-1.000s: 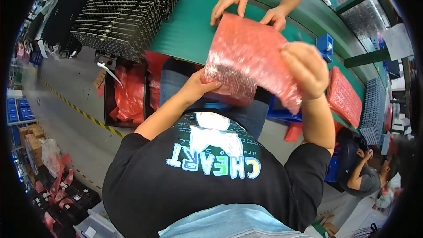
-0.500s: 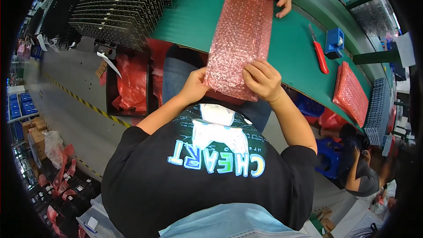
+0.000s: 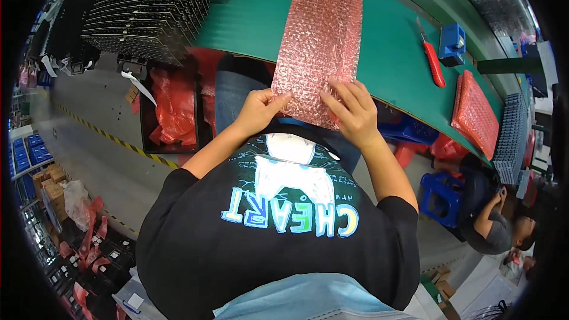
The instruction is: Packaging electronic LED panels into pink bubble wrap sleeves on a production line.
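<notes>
A long, flat pink bubble-wrap bag [image 3: 317,35] lies lengthwise over the green worktop, its near end reaching past the table edge toward my body. My left hand [image 3: 261,109] pinches the bag's near left corner, thumb on top and the other fingers curled at the edge. On the near right part of the bag rests my right hand [image 3: 352,109], its fingers spread over the bubbled surface. The underside of the bag is hidden, and I cannot tell what is inside it.
A red utility knife [image 3: 434,62] and a blue block-like device [image 3: 452,44] lie on the green worktop [image 3: 391,41]. Folded pink bubble bags [image 3: 474,112] sit at the right. Stacked black boards [image 3: 148,9] stand at the left, above a black bin [image 3: 172,112] of red plastic. A co-worker [image 3: 492,219] is far right.
Another person's two hands, at the bag's far end before, have gone from view. My right hand has loosened from a pinch to spread fingers. My left thumb now lies farther over the bag.
</notes>
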The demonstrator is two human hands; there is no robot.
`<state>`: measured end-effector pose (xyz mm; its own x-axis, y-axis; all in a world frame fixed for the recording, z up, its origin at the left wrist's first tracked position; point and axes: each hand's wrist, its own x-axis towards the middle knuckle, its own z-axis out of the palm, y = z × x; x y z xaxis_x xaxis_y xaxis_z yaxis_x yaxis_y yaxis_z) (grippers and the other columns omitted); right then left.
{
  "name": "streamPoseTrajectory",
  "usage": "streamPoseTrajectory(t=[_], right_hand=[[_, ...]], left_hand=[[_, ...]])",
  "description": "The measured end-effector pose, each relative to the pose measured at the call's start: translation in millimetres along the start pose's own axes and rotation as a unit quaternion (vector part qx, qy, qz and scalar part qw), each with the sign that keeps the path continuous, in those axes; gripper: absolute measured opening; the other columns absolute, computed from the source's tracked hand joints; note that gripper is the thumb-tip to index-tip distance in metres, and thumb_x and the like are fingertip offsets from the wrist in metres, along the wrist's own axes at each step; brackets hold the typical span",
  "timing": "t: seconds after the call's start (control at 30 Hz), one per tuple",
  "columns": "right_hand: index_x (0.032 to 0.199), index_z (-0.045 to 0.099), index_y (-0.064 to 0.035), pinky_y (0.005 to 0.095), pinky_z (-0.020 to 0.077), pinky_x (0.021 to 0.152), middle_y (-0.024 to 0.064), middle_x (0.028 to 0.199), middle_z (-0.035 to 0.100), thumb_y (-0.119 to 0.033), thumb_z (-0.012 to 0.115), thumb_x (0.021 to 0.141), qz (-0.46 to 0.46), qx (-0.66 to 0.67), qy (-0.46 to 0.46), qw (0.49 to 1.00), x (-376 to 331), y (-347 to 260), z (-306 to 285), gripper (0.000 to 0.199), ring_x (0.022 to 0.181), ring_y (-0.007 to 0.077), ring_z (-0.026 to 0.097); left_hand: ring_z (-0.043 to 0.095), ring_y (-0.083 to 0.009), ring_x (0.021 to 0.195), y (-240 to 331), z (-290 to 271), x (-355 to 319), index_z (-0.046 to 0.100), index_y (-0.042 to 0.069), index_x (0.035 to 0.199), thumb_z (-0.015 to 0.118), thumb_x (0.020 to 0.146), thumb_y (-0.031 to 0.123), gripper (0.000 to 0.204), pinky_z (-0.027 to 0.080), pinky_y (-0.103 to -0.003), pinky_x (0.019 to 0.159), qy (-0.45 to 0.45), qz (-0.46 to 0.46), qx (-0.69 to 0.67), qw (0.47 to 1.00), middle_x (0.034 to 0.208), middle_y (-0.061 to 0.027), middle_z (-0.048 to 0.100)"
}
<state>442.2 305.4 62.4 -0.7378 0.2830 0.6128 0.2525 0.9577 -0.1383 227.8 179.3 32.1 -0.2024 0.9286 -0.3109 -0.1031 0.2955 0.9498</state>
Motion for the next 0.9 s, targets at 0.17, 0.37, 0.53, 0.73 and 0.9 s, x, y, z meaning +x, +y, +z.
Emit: streamPoseTrajectory(t=[0.17,0.37,0.53,0.73,0.9], right_hand=[[0.103,0.07,-0.0072,0.04,0.0506,0.093,0.007,0.121,0.067,-0.013,0.063,0.084,-0.014,0.008,0.006,1.0,-3.8,-1.6,-8.0,0.022,0.097,0.0236,0.062],[0.106,0.071,-0.0073,0.0432,0.0467,0.099,0.0069,0.124,0.066,-0.015,0.066,0.082,0.003,0.023,-0.004,1.0,-15.8,5.2,6.0,0.026,0.101,0.024,0.061],[0.106,0.072,-0.0076,0.0453,0.0414,0.104,0.0057,0.125,0.065,-0.016,0.07,0.079,0.069,0.064,-0.06,0.994,-3.7,-7.9,-19.0,0.029,0.105,0.0236,0.059],[0.101,0.071,-0.0091,0.0449,0.0361,0.106,0.0045,0.124,0.064,-0.016,0.074,0.075,0.133,0.153,0.004,0.979,-13.6,-13.3,-12.1,0.028,0.111,0.0214,0.055],[0.101,0.07,-0.009,0.0412,0.04,0.101,0.0049,0.119,0.066,-0.013,0.073,0.077,0.079,-0.003,-0.009,0.997,11.0,-23.5,9.6,0.024,0.104,0.02,0.058]], left_hand=[[0.058,-0.0066,0.066,-20.9,-14.7,3.2,0.073,-0.005,0.087,0.067,0.093,0.017,0.023,0.046,-0.018,0.059,0.0,0.039,-0.081,0.996,0.075,-0.0037,0.068],[0.059,-0.0062,0.067,-5.8,-8.3,3.6,0.073,-0.005,0.088,0.07,0.09,0.011,0.016,0.047,-0.017,0.059,-0.004,0.027,-0.021,0.999,0.077,-0.0039,0.07],[0.06,-0.0065,0.068,-5.2,-5.2,0.7,0.074,-0.005,0.091,0.071,0.089,0.01,0.015,0.048,-0.017,0.061,0.017,0.004,-0.01,1.0,0.079,-0.0048,0.071],[0.061,-0.0066,0.07,-9.4,-5.6,3.1,0.074,-0.005,0.095,0.072,0.088,0.009,0.016,0.049,-0.017,0.063,0.02,0.032,-0.028,0.999,0.082,-0.0059,0.073],[0.061,-0.0065,0.07,-10.1,-4.4,5.4,0.073,-0.005,0.098,0.071,0.088,0.008,0.017,0.049,-0.017,0.063,0.029,0.035,-0.018,0.999,0.083,-0.0055,0.073]])
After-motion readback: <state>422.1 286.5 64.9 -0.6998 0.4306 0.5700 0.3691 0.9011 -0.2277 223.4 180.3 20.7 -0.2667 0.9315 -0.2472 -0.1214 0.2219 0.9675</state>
